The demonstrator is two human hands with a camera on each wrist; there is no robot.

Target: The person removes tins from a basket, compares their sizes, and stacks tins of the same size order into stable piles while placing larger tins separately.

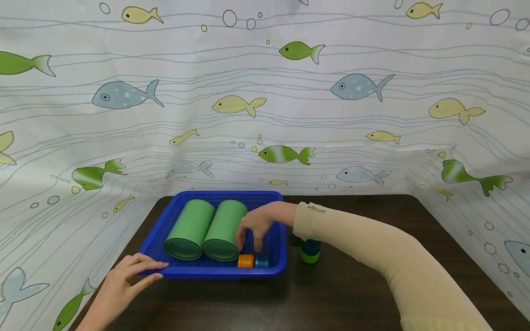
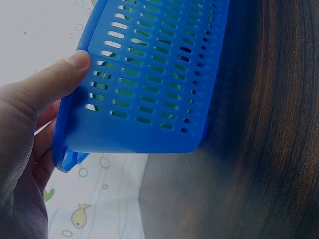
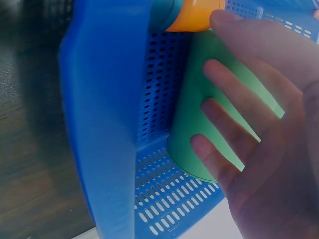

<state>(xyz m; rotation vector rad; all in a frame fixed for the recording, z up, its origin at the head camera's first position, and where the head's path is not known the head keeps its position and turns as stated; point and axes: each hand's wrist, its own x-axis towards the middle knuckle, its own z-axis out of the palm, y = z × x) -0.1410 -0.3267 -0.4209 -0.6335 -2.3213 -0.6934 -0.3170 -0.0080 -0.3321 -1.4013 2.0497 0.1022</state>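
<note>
My left hand [image 1: 124,280] grips the front left corner of a blue plastic basket [image 1: 215,272], thumb on the outer wall and fingers behind the rim in the left wrist view. Inside the basket lie two large green cylinders [image 1: 191,221], [image 1: 228,218], side by side. An orange cylinder [image 1: 246,261] and a small blue cylinder [image 1: 262,261] lie end to end at the front right. Over that side hovers my right hand [image 1: 261,220], fingers spread and holding nothing. In the right wrist view its thumb is right by the orange cylinder, and its fingers overlap a green cylinder [image 3: 194,114].
A small dark blue and lime green container [image 1: 310,254] stands on the dark wooden table [image 1: 356,285], right of the basket and partly behind the right sleeve [image 1: 364,243]. A fish-patterned white sheet [image 1: 265,128] walls the table at the back and sides.
</note>
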